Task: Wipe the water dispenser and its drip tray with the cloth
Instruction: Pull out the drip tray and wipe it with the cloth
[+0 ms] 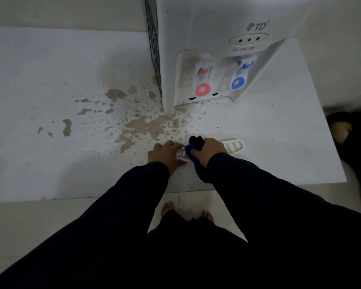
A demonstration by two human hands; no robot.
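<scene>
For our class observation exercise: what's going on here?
A person stands at a white counter, cleaning the drip tray, which lies on the counter in front of the water dispenser, not fitted to it. The left hand holds the tray's end; the right hand grips a blue cloth against it. Brown stains mark the counter.

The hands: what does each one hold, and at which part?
The right hand grips the bunched middle of the blue cloth, on the drip tray. The left hand holds the tray's left end between thumb and fingers.
</scene>
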